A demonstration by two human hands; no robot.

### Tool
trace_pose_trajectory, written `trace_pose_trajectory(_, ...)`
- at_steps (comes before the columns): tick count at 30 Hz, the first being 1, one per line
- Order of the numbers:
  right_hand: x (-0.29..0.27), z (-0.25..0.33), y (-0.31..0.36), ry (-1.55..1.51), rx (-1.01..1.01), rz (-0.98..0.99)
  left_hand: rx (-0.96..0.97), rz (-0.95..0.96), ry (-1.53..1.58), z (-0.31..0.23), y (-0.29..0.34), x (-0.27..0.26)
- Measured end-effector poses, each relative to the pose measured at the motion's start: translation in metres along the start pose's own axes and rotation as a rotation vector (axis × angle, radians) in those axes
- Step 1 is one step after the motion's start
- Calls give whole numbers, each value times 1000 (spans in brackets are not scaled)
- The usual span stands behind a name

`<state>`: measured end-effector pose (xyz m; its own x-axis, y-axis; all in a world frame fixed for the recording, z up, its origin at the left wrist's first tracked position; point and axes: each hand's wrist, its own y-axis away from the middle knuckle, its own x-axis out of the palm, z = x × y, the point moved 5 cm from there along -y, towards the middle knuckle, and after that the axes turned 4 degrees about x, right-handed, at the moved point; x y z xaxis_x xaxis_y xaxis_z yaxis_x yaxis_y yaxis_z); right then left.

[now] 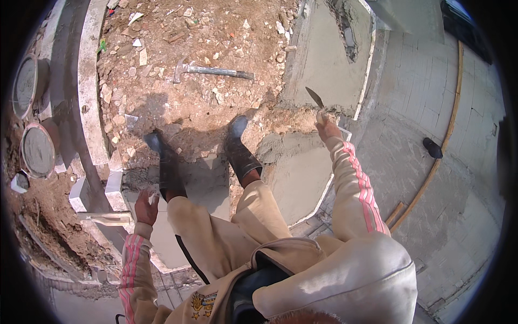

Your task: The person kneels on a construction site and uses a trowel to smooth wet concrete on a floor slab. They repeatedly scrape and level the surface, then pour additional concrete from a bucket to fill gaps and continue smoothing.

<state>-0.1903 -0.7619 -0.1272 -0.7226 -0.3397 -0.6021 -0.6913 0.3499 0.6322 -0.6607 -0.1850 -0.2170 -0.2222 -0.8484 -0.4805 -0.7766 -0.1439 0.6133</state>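
My right hand point(327, 128) is closed around the handle of a small pointed trowel point(314, 97). The trowel's blade points up and to the left, over the near edge of a smooth grey mortar panel point(326, 70). Below that hand lies another mortar panel point(297, 175) with a pale raised border. My left hand point(145, 207) hangs lower on the left, its thumb and fingers apart, with nothing plainly in it. It is nearest to a third mortar surface point(167, 237), partly hidden by my legs.
A hammer point(216, 71) lies on rubble-strewn soil point(178, 108) beyond my boots point(237, 143). Two mortar-filled buckets point(54, 143) stand at the far left, past a long pale concrete curb point(90, 81). A wooden strip point(456, 102) crosses the paving at right, beside a dark object point(431, 147).
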Motion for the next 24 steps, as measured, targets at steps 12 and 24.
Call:
trace_pose_trajectory(12, -30, 128, -272, -201, -151, -213, -225, 29, -319, -126, 19, 149)
trace_pose_trajectory(24, 88, 106, -156, -755, -147, -323, -327, 136, -375, -142, 3, 151)
